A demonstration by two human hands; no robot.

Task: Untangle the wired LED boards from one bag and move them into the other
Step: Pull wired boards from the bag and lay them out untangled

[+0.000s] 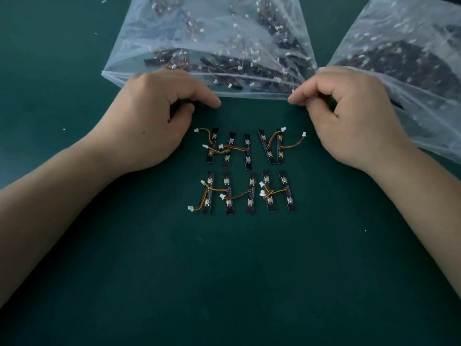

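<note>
Two clear plastic bags full of tangled black LED boards lie at the far side: the left bag (212,46) in the middle and the right bag (409,66) at the right edge. Several separated LED boards (248,171) with orange wires and white plugs lie in two rows on the green table between my hands. My left hand (154,116) has curled fingers at the left bag's near edge; what it pinches is hidden. My right hand (349,113) pinches the left bag's near right corner, partly under the right bag's film.
The green table mat (224,270) stretches toward me in front of the rows. Small white flecks (64,129) lie scattered on the mat at the left and far left.
</note>
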